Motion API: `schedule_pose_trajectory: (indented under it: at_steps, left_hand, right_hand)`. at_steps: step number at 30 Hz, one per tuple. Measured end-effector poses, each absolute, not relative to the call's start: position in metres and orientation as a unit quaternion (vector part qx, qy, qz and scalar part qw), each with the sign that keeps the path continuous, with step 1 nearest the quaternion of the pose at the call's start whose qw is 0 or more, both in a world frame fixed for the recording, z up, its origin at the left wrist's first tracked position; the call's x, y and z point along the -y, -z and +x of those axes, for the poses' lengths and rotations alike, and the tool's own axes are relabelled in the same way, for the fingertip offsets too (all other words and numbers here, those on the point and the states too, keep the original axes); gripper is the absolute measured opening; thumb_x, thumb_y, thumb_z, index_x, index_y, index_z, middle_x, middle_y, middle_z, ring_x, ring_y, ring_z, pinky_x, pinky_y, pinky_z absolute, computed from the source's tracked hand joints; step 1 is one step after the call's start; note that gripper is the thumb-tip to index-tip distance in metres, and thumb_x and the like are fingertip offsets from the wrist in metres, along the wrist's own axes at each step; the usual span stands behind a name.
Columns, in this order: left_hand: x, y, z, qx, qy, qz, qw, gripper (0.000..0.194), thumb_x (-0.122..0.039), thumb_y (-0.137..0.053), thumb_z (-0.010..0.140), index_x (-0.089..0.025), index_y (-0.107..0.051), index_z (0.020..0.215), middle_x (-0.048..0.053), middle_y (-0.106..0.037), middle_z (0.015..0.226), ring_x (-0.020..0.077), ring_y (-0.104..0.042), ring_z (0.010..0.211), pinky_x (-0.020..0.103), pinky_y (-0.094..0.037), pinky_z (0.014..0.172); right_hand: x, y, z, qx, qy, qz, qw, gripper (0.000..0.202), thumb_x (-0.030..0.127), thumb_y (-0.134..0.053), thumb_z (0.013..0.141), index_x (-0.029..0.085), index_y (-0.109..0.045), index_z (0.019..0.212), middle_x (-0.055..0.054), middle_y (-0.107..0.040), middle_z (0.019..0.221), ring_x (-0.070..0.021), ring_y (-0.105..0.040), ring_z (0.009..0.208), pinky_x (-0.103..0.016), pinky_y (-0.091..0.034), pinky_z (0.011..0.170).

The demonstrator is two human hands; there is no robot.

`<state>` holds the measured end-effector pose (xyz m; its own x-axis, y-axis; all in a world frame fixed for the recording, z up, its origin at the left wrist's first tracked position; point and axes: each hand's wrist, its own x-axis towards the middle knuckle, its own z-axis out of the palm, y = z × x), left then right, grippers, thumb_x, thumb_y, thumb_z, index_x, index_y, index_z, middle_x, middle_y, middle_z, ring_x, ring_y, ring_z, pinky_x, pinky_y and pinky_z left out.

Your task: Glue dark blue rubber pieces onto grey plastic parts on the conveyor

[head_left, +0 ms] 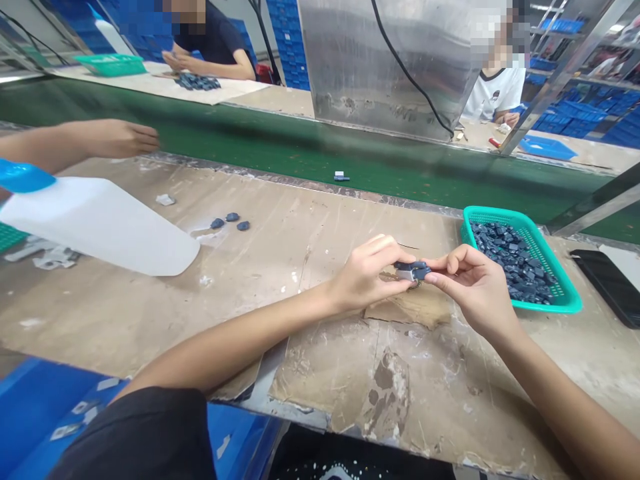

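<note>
Between my two hands, just above the worn cardboard, is a small dark blue-grey plastic piece (411, 266) with a white part on its near side. My left hand (373, 270) pinches its left end between thumb and fingers. On its right end, the thumb and index finger of my right hand (470, 280) are closed too. Fingertips hide part of the piece, so I cannot tell whether it is one part or two joined. Right of my right hand stands a green basket (570, 297) full of similar small dark pieces (515, 257).
A white bottle (110, 223) with a blue cap leans in at the left, beside a co-worker's hand (123, 138). Three dark pieces (231, 218) lie on the cardboard. A green conveyor belt (280, 163) runs behind, carrying one small piece (341, 177). A phone (610, 283) lies far right.
</note>
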<state>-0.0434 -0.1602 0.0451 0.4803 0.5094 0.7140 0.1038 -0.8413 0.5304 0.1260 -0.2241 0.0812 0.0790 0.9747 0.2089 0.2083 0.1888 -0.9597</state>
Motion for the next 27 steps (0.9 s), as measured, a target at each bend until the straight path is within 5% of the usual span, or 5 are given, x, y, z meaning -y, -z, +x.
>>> schedule_pose_trajectory:
  at_steps: [6, 17, 27]
  left_hand:
    - [0.16, -0.045, -0.044, -0.145, -0.516, 0.828, 0.162, 0.015, -0.02, -0.064, 0.075, -0.013, -0.059, 0.088, 0.004, -0.065, 0.079, 0.0114, -0.055, 0.069, 0.023, -0.045, 0.063]
    - [0.16, -0.05, -0.044, -0.121, -0.51, 0.843, 0.123, 0.016, -0.017, -0.064, 0.074, -0.01, -0.06, 0.088, 0.005, -0.063, 0.077, 0.011, -0.054, 0.069, 0.023, -0.046, 0.063]
    - [0.158, -0.051, -0.046, -0.104, -0.483, 0.86, 0.127, 0.016, -0.015, -0.059, 0.078, -0.012, -0.058, 0.094, 0.004, -0.063, 0.085, 0.0106, -0.056, 0.078, 0.023, -0.049, 0.071]
  right_hand:
    - [0.224, -0.07, 0.128, 0.541, -0.399, -0.489, 0.555, 0.032, 0.022, -0.076, 0.065, 0.02, -0.044, 0.065, -0.002, -0.068, 0.077, -0.0168, -0.065, 0.081, -0.027, -0.055, 0.072]
    - [0.219, -0.07, 0.135, 0.527, -0.525, -0.459, 0.484, 0.022, 0.02, -0.075, 0.068, 0.02, -0.058, 0.082, 0.0, -0.065, 0.085, -0.0116, -0.062, 0.078, -0.021, -0.052, 0.07]
    - [0.219, -0.084, 0.138, 0.523, -0.546, -0.509, 0.411, 0.014, 0.021, -0.076, 0.064, 0.016, -0.068, 0.076, 0.0, -0.065, 0.062, -0.0098, -0.058, 0.053, -0.02, -0.051, 0.054]
